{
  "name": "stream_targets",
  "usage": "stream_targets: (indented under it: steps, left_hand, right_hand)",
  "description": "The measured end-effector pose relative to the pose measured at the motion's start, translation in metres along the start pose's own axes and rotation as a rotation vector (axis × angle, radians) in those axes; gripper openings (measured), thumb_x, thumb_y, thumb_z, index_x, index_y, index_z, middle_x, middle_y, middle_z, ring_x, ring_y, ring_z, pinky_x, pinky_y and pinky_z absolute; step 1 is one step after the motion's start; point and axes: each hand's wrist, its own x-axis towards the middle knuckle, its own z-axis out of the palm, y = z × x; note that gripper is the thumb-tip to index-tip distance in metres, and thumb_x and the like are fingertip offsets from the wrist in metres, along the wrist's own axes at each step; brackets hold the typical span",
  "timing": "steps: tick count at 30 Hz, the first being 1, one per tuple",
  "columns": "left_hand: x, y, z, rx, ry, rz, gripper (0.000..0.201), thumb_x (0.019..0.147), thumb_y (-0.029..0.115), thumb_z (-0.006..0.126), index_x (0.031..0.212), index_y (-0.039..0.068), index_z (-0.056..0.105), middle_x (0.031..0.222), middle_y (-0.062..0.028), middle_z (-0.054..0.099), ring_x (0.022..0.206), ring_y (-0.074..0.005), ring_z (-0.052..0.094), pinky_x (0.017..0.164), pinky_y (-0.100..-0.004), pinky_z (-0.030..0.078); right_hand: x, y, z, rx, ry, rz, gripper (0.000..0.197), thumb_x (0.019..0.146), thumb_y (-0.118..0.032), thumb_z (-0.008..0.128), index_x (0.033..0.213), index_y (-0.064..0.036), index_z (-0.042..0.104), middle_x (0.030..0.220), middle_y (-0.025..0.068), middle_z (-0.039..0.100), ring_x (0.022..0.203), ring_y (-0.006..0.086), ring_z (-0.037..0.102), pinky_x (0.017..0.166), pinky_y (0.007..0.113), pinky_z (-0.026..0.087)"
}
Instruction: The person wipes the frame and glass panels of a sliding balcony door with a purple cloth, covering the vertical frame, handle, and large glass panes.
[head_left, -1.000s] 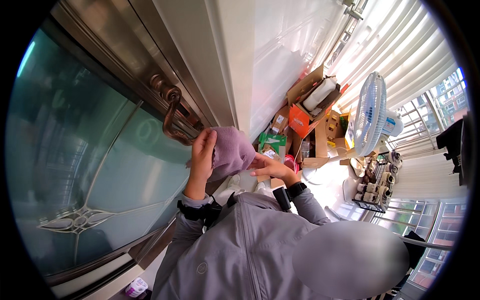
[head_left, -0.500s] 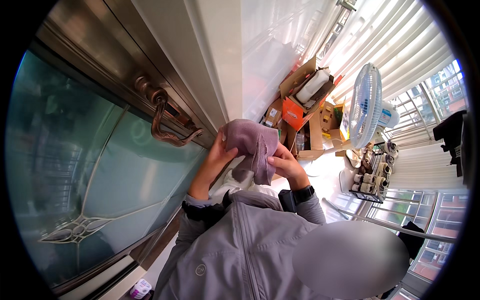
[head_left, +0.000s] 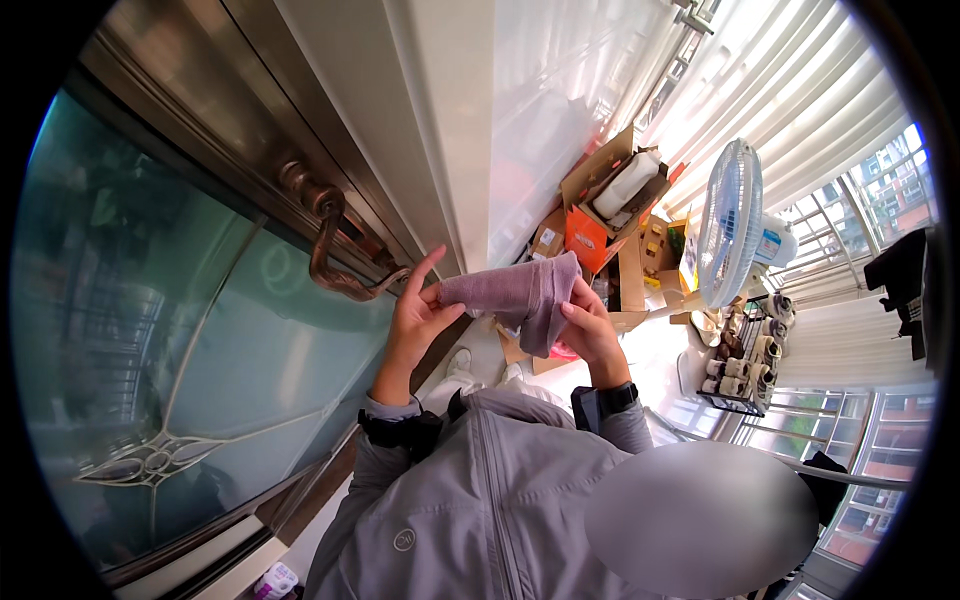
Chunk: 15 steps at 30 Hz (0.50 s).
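Observation:
A purple-grey cloth (head_left: 512,296) is stretched between my two hands in front of my chest, with a fold hanging down toward its right end. My left hand (head_left: 416,318) pinches the left end between thumb and fingers, one finger pointing up and away. At the other end my right hand (head_left: 592,330) grips the cloth, thumb on the near side; some of its fingers are hidden behind the fabric. Just beyond my left hand is the curved bronze handle (head_left: 335,255) of a door with frosted glass panels (head_left: 285,350).
Cardboard boxes (head_left: 628,285) with packages stand beyond my right hand. A white-blue fan (head_left: 735,222) stands to their right, near a rack of shoes (head_left: 745,362). White curtains (head_left: 770,75) hang at the far right. A white door frame (head_left: 440,110) rises ahead.
The cloth has gone from bunched and drooping to pulled out sideways. My left hand has shifted slightly left and raised a finger; my right hand has moved right.

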Motion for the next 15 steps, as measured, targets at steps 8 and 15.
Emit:
stream_targets:
  steps: [8, 15]
  left_hand:
    - [-0.002, 0.019, -0.009, 0.277, 0.117, 0.089, 0.045, 0.076, -0.003, 0.063, 0.119, 0.000, 0.051, 0.099, -0.0038, 0.058, 0.087, -0.0065, 0.051, 0.076, -0.0214, 0.043]
    - [-0.001, 0.033, -0.002, 0.948, 0.074, 0.228, 0.037, 0.070, -0.002, 0.066, 0.106, 0.002, 0.060, 0.096, -0.0070, 0.061, 0.086, -0.0145, 0.055, 0.078, -0.0256, 0.043]
  right_hand:
    - [0.016, -0.009, 0.015, -0.590, 0.041, -0.011, 0.036, 0.086, 0.000, 0.051, 0.121, 0.0030, 0.043, 0.103, 0.0055, 0.060, 0.093, 0.0083, 0.054, 0.083, 0.023, 0.043]
    - [0.017, 0.001, 0.022, -0.846, 0.267, -0.134, 0.046, 0.082, -0.001, 0.056, 0.125, -0.0010, 0.038, 0.088, 0.0116, 0.064, 0.084, 0.0108, 0.058, 0.076, 0.024, 0.046]
